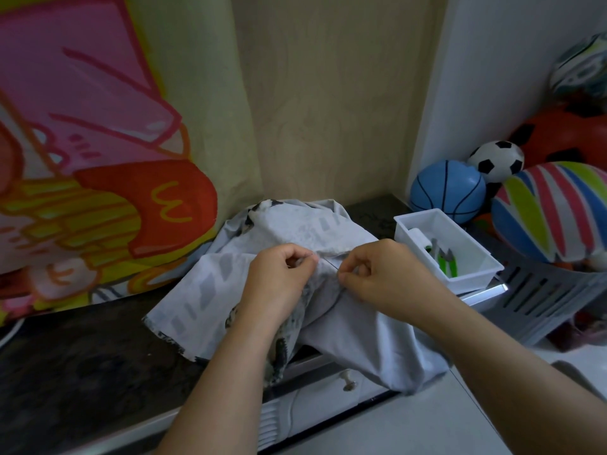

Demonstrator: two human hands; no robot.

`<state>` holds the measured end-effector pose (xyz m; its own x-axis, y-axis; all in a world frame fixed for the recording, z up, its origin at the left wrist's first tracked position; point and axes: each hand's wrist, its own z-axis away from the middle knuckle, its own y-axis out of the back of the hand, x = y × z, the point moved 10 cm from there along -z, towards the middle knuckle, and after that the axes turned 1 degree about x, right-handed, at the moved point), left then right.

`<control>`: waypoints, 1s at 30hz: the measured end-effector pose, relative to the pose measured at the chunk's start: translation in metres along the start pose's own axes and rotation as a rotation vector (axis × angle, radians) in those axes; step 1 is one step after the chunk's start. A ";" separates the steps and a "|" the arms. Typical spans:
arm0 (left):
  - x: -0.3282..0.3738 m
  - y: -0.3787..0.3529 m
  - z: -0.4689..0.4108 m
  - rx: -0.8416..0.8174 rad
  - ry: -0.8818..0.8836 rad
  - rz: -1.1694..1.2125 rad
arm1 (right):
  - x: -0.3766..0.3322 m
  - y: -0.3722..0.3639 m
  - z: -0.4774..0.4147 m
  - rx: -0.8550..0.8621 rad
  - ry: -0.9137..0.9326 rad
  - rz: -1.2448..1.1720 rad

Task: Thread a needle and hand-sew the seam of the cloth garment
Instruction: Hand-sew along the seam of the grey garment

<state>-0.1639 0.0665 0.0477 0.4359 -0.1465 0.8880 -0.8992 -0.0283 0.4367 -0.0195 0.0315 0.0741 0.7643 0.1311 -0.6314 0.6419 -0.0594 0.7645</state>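
Dark counter (82,356) under the grey cloth (312,224): left hand (279,284) and right hand (391,277) rest upon it close together, each pinching a fold (needle too small to tell).

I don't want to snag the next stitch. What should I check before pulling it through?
1. Left hand pinches the cloth garment at the seam: ok.
2. Right hand pinches the cloth beside it: ok.
3. Needle held in the right fingers: cannot tell, too small to see.
4. Thread free of tangles: cannot tell, only a faint line shows between the hands.
5. Garment supported on the counter: ok, though one part hangs over the front edge.
6. Snips ready in the white tray to the right: ok.
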 end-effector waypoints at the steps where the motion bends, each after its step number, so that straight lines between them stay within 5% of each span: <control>1: 0.000 0.000 0.000 0.001 0.003 0.001 | 0.000 0.000 0.000 -0.001 0.001 -0.001; 20: 0.003 0.000 0.001 0.017 -0.037 -0.059 | 0.002 -0.004 -0.002 0.005 -0.007 0.032; 30: 0.045 -0.004 0.018 0.171 -0.265 -0.341 | 0.008 -0.002 -0.004 0.143 -0.055 -0.103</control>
<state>-0.1417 0.0425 0.0832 0.7027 -0.3476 0.6208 -0.7096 -0.2777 0.6476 -0.0152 0.0361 0.0684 0.6937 0.0902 -0.7146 0.7164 -0.1888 0.6717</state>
